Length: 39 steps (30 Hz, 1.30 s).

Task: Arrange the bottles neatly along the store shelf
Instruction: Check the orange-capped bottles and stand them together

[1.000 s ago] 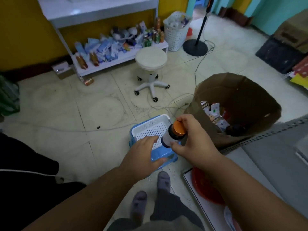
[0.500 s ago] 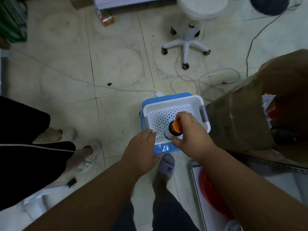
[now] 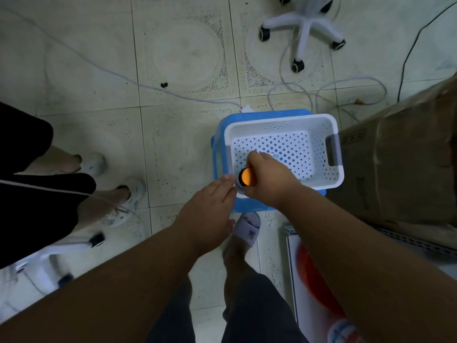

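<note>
Two hands reach over one white basket [image 3: 333,179]. The left hand [image 3: 207,211], fingers straight, touches the basket's near-left rim. Just right of it, the right hand [image 3: 267,180] grips one orange-capped bottle [image 3: 245,177] from the right, over the basket's near-left corner. Farther off stands one stool base [image 3: 303,26].

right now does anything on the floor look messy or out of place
Yes. Loose cables lie looped across the tiled floor beside the white basket and near the stool's wheeled base, a likely trip hazard. A small dark speck sits on the tile. The right hand holds an orange-capped bottle above the basket.
</note>
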Each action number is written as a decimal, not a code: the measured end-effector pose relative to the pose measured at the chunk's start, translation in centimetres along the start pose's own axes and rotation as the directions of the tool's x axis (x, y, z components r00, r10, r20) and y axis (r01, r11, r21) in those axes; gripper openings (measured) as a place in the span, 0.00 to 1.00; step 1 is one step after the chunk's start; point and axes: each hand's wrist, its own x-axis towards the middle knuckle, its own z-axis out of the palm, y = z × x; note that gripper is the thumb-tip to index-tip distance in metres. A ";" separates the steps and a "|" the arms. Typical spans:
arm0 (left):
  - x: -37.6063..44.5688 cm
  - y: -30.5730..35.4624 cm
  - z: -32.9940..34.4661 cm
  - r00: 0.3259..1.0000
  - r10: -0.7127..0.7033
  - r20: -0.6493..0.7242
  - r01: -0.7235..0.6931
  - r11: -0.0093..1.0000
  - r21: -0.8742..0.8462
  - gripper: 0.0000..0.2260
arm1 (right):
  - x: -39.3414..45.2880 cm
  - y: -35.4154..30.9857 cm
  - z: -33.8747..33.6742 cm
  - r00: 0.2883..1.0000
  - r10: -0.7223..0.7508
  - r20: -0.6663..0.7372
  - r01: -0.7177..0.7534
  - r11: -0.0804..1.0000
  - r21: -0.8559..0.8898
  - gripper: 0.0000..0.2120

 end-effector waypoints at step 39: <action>-24.7 38.1 -24.3 0.353 0.935 -0.016 -0.929 0.353 0.112 0.21 | -65.2 -26.3 -13.5 0.139 0.578 -0.804 -0.572 0.710 0.411 0.17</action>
